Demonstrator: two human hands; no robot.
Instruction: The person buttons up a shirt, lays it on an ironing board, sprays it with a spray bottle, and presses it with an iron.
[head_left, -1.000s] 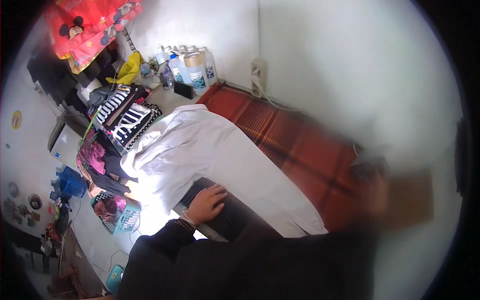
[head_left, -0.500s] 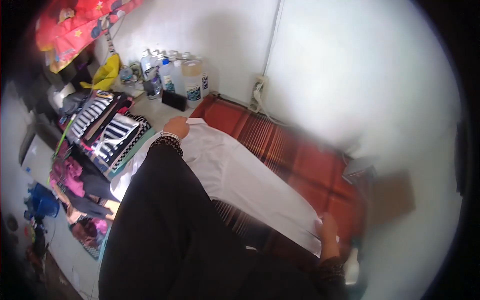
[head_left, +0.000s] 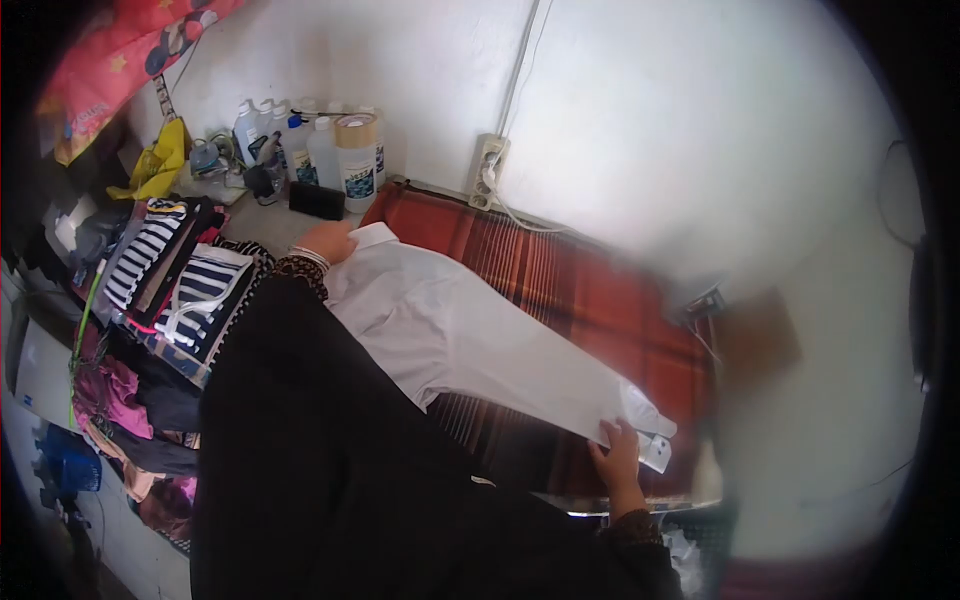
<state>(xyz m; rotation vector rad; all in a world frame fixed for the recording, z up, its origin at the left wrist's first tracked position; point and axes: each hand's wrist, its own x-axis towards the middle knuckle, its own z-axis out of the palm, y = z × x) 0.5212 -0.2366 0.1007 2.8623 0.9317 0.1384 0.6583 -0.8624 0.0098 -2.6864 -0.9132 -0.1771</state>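
A white long-sleeved shirt (head_left: 500,345) lies across a red-and-dark plaid cloth (head_left: 630,320), with one sleeve stretched toward the lower right. My left hand (head_left: 328,240) is closed on the shirt's upper left end; its fingertips are partly hidden. At the sleeve's far end, my right hand (head_left: 617,458) pinches the lower edge beside the buttoned cuff (head_left: 654,452). My black sleeve covers the lower left part of the shirt.
Several bottles (head_left: 355,165) and a black phone-like object (head_left: 316,201) stand behind my left hand. A stack of folded clothes (head_left: 190,280) is at left. A power strip (head_left: 488,170) is on the wall. A grey object, probably an iron (head_left: 695,300), sits at right.
The view has shifted. My right hand has moved from the sleeve's end to its lower edge, and the cuff now shows spread flat. My left hand keeps its grip on the shirt.
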